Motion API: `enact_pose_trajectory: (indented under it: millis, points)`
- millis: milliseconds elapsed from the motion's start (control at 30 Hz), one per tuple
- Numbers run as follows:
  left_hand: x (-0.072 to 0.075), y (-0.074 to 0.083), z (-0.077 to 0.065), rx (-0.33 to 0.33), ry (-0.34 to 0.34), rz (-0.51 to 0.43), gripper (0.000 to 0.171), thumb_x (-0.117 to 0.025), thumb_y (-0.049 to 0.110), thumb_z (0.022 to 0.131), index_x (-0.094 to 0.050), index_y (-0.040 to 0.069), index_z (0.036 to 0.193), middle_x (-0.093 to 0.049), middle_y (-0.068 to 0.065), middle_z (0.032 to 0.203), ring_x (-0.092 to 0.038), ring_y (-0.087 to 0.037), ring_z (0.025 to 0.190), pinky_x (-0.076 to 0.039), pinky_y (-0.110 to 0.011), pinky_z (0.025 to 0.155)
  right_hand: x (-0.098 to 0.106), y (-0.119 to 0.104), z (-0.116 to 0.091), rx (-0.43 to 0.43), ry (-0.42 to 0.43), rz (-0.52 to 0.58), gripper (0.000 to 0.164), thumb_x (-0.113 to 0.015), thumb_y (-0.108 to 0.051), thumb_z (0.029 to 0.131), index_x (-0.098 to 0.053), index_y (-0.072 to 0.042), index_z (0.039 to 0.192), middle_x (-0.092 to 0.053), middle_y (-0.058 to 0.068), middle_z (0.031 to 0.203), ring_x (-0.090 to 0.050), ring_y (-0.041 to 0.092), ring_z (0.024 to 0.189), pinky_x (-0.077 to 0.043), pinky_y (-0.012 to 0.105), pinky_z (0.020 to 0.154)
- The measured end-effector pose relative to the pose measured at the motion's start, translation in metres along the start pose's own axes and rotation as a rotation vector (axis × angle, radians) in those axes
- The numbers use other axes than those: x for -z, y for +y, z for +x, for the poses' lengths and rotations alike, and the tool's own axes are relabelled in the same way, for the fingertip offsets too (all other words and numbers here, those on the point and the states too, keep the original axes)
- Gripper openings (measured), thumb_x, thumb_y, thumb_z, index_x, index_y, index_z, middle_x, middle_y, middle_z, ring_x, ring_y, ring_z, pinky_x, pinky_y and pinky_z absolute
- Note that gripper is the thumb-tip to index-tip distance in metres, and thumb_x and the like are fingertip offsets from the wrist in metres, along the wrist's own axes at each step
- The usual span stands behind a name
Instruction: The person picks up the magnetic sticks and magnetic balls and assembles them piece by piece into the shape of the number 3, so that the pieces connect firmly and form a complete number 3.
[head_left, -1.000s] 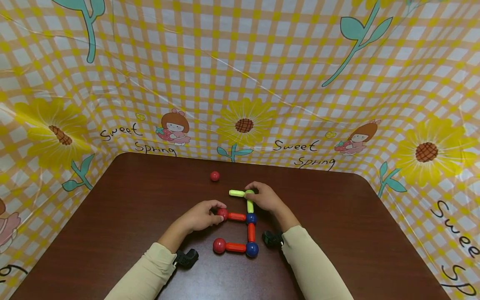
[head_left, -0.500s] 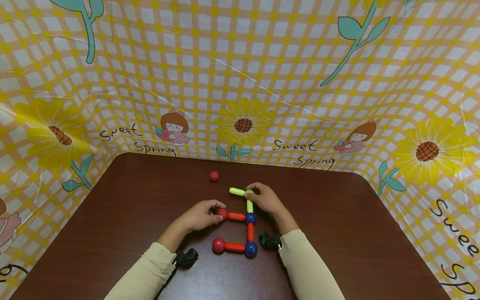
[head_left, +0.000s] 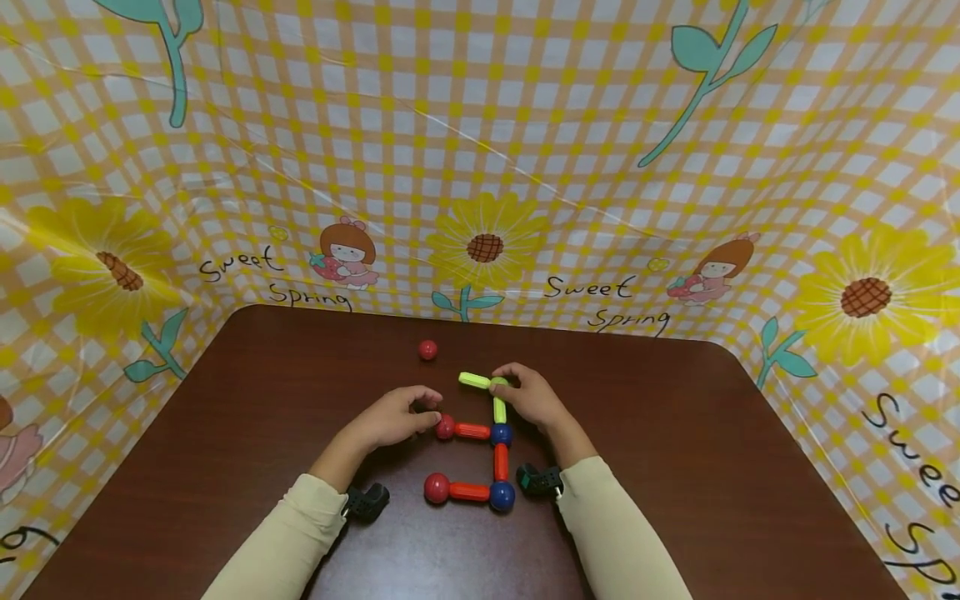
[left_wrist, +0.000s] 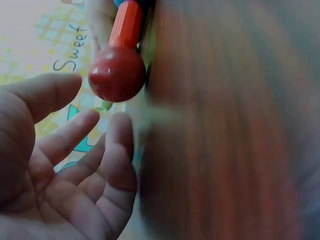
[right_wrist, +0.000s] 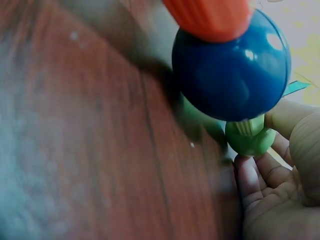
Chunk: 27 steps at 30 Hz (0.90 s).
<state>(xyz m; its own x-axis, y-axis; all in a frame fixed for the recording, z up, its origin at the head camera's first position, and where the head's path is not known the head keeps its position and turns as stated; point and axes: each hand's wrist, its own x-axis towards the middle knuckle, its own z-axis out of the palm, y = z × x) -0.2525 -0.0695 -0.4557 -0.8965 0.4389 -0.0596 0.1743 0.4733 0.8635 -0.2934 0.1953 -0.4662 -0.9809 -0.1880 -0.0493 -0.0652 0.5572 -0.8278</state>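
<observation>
A flat frame of magnetic rods and balls lies on the table. My right hand point(head_left: 531, 393) pinches the green ball point(right_wrist: 250, 142) at its far end, where two yellow-green rods point(head_left: 474, 380) meet; one runs down to the middle blue ball point(head_left: 502, 435). From that blue ball a red rod point(head_left: 472, 431) reaches left to a red ball point(left_wrist: 117, 75). Beside this red ball is my left hand point(head_left: 393, 417), fingers spread and relaxed, thumb tip right by it. Another red rod point(head_left: 501, 461) leads to the nearer blue ball point(head_left: 502, 496), then leftward to a second red ball point(head_left: 437, 488).
A loose red ball point(head_left: 427, 350) sits toward the back of the dark wooden table point(head_left: 675, 467). Checked cloth point(head_left: 487, 125) with flowers rises behind and on both sides. Black wrist cameras point(head_left: 367, 502) hang below each sleeve.
My left hand has let go of the middle red ball and drawn back up and left. The free yellow-green rod has swung slightly, its left end moving away from me. My right hand keeps its grip.
</observation>
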Motion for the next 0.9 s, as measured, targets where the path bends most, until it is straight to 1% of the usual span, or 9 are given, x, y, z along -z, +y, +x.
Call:
enact_pose_trajectory:
  millis: [133,233,367,433,533,667,800,900]
  points:
    - [0.007,-0.002,0.016,-0.018,0.082,0.093,0.025,-0.067,0.018,0.093,-0.067,0.006,0.116,-0.065,-0.005,0.109,-0.057,-0.016,0.085,-0.048,-0.033,0.073,0.000,0.001,0.001,0.001,-0.001,0.013,0.025,-0.067,-0.022,0.097,-0.064,-0.010,0.118,-0.063,0.008,0.112,-0.055,0.025,0.096,-0.045,0.038,0.081]
    - [0.014,-0.002,0.029,-0.026,0.146,0.155,0.023,-0.068,0.020,0.093,-0.068,0.007,0.112,-0.065,-0.006,0.109,-0.057,-0.018,0.085,-0.048,-0.035,0.073,0.000,0.001,0.001,0.007,-0.001,0.016,0.025,-0.067,-0.021,0.097,-0.064,-0.009,0.118,-0.063,0.009,0.112,-0.055,0.024,0.095,-0.045,0.038,0.080]
    - [0.025,-0.001,0.047,-0.030,0.246,0.212,0.020,-0.070,0.020,0.091,-0.068,0.007,0.106,-0.064,-0.009,0.109,-0.057,-0.023,0.090,-0.048,-0.040,0.079,0.000,0.002,0.000,0.007,0.002,0.015,0.025,-0.067,-0.022,0.097,-0.064,-0.009,0.118,-0.062,0.009,0.112,-0.054,0.024,0.094,-0.044,0.038,0.079]
    - [0.029,-0.001,0.055,-0.028,0.283,0.233,0.020,-0.072,0.020,0.090,-0.068,0.007,0.104,-0.063,-0.010,0.109,-0.056,-0.024,0.093,-0.047,-0.041,0.082,0.000,0.002,0.001,0.008,0.006,0.015,0.026,-0.067,-0.022,0.097,-0.064,-0.009,0.118,-0.062,0.009,0.112,-0.054,0.024,0.093,-0.044,0.037,0.079]
    - [0.033,-0.001,0.064,-0.018,0.308,0.264,0.022,-0.073,0.021,0.090,-0.067,0.005,0.105,-0.060,-0.011,0.108,-0.053,-0.026,0.093,-0.045,-0.042,0.083,0.000,0.002,0.001,0.007,0.008,0.024,0.025,-0.067,-0.022,0.096,-0.064,-0.009,0.118,-0.062,0.009,0.111,-0.054,0.024,0.092,-0.044,0.036,0.078]
    - [0.033,-0.003,0.074,0.026,0.326,0.289,0.031,-0.074,0.023,0.090,-0.064,0.004,0.113,-0.056,-0.013,0.112,-0.051,-0.028,0.095,-0.044,-0.043,0.085,-0.001,0.001,0.001,-0.002,0.005,0.033,0.025,-0.068,-0.021,0.096,-0.064,-0.009,0.118,-0.062,0.008,0.109,-0.053,0.023,0.091,-0.043,0.035,0.077]
    - [0.033,-0.005,0.082,0.081,0.343,0.280,0.043,-0.076,0.028,0.089,-0.061,0.003,0.121,-0.053,-0.015,0.117,-0.052,-0.029,0.101,-0.044,-0.044,0.091,-0.001,0.000,0.000,-0.008,0.005,0.038,0.025,-0.068,-0.020,0.096,-0.064,-0.009,0.118,-0.062,0.008,0.108,-0.053,0.023,0.091,-0.043,0.035,0.077]
    - [0.032,-0.007,0.086,0.104,0.339,0.278,0.046,-0.076,0.029,0.089,-0.060,0.002,0.122,-0.054,-0.016,0.116,-0.052,-0.030,0.103,-0.044,-0.044,0.092,-0.001,0.001,-0.001,-0.003,0.002,0.039,0.026,-0.067,-0.021,0.096,-0.064,-0.008,0.118,-0.062,0.008,0.108,-0.053,0.023,0.091,-0.043,0.035,0.077]
